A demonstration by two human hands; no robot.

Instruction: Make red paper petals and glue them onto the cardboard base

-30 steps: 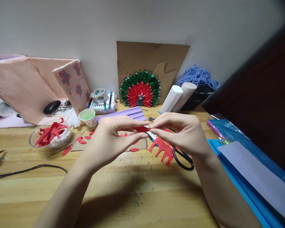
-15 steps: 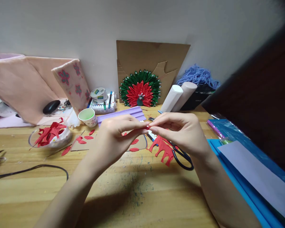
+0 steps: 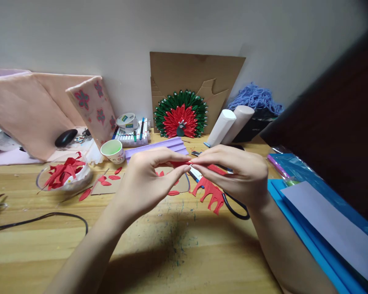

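Above the middle of the wooden table (image 3: 178, 245), my left hand (image 3: 147, 179) and my right hand (image 3: 236, 171) meet fingertip to fingertip. Both pinch a small red paper piece (image 3: 181, 164), which also shows under my right fingers. Below them lie a red paper cutout (image 3: 210, 194), black-handled scissors (image 3: 234, 208) and loose red petals (image 3: 110, 178) on a cardboard scrap. A clear bowl of red paper scraps (image 3: 64, 173) sits at the left.
A red and green paper peacock (image 3: 180, 116) leans on cardboard at the wall. Also there: a paper cup (image 3: 113, 150), marker pens (image 3: 131, 134), purple folded paper (image 3: 156, 148), two white tubes (image 3: 230, 122), blue yarn (image 3: 256, 98), blue sheets (image 3: 319, 228) at right, a black cable (image 3: 39, 220) at left.
My right hand has turned, its fingers now curling lower with the red piece drawn further under them. My left hand stays almost in place.
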